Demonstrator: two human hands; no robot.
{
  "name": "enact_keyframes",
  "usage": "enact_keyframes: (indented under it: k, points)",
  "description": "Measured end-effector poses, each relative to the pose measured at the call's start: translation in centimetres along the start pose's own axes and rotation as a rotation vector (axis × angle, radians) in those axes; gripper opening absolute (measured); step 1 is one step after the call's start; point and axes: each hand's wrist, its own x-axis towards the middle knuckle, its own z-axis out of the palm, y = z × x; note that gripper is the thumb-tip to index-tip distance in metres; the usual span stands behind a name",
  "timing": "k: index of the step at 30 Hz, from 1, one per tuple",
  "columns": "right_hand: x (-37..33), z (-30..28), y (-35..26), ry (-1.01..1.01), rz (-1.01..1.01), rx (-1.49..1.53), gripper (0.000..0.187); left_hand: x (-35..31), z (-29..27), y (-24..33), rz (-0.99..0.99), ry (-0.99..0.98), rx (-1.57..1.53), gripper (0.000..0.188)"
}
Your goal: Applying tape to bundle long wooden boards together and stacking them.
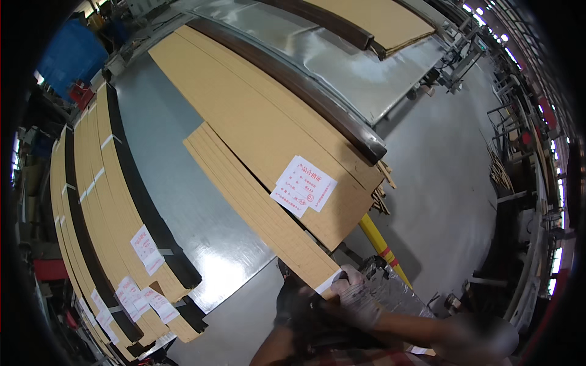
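Observation:
A long narrow strip of folded brown cardboard runs from the worktable toward me. Across its near end lies a piece of white tape. My right hand, in a pale glove, is closed at that corner, its fingers pressed on the tape. My left hand is at the other side of the strip's near end, dark and blurred, so its fingers cannot be made out. Alongside the strip lies a wider cardboard sheet with overlapping white paper labels printed in red.
A long dark brown profile borders the sheet's far side. Left on the metal table stand taped cardboard bundles with black strips and labels. A yellow bar with red bands slants near my right hand. More cardboard lies on a far table.

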Motion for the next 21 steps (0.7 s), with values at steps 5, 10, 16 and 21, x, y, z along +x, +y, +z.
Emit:
enact_keyframes:
  k: [5,10,16,21]
  points:
    - [-2.0,2.3,-0.6,0.103,-0.09,-0.192,0.063,-9.1,2.6,7.3,0.452,-0.211,-0.23,0.075]
    - [2.7,-3.5,-3.9,0.065,-0.463,-0.089,0.045,-6.1,8.4,10.0,0.592,0.418,0.37,0.028]
    - [8.3,-7.1,1.8,-0.811,-0.096,-0.607,0.021,-5.2,8.1,11.2,0.277,0.539,0.4,0.046]
    - [6.5,-4.7,8.8,-0.581,0.171,-0.44,0.03,-0.7,4.3,8.6,0.576,0.247,0.246,0.083]
